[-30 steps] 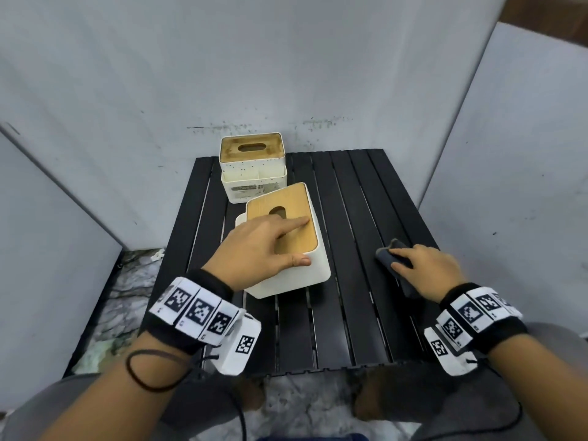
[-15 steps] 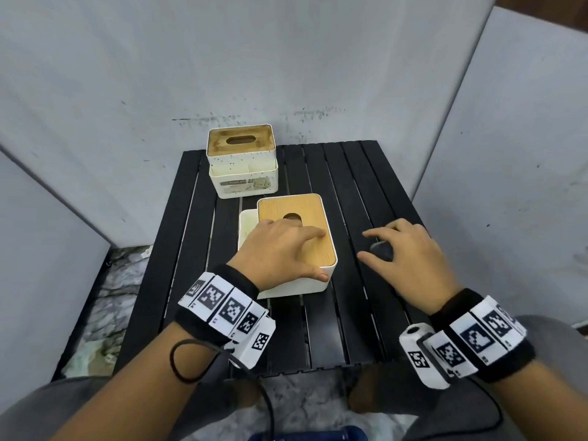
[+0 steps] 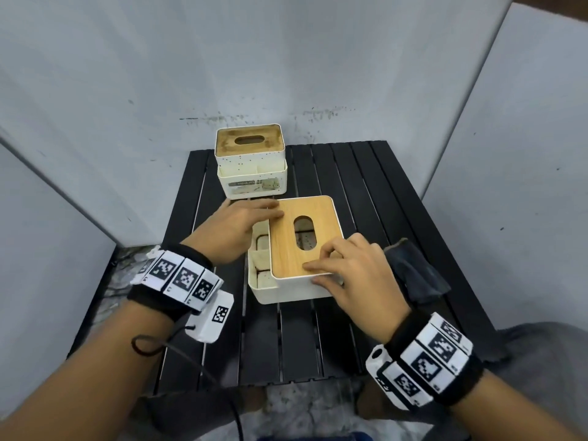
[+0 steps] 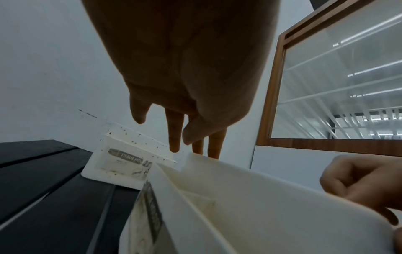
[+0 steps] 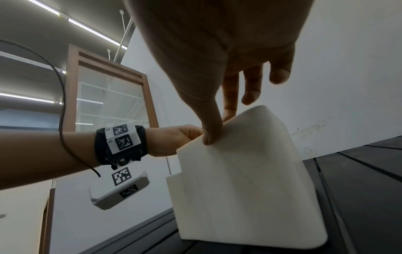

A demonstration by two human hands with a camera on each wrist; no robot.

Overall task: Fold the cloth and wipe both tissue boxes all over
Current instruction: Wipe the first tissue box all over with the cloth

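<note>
The near tissue box [image 3: 286, 246], white with a pale wooden lid, stands mid-table, its side compartments to the left. My left hand [image 3: 254, 214] lies with straight fingers [image 4: 174, 137] against its far left corner. My right hand [image 3: 321, 272] pinches the near right corner, thumb [image 5: 210, 134] on the front wall and curled fingers on the lid. The folded dark grey cloth [image 3: 416, 275] lies on the table just right of that hand, untouched. The far tissue box [image 3: 251, 160], speckled white with a darker wooden lid, stands at the table's back left.
The black slatted table [image 3: 366, 186] is small, with grey panels [image 3: 95, 122] close behind and on both sides. Its front edge is near my knees [image 3: 541, 345]. A gap to the stone floor [image 3: 127, 268] runs along the left side.
My right hand let go of the cloth and moved left onto the near box's corner. My left hand slid from the lid to the far left corner. The box has turned.
</note>
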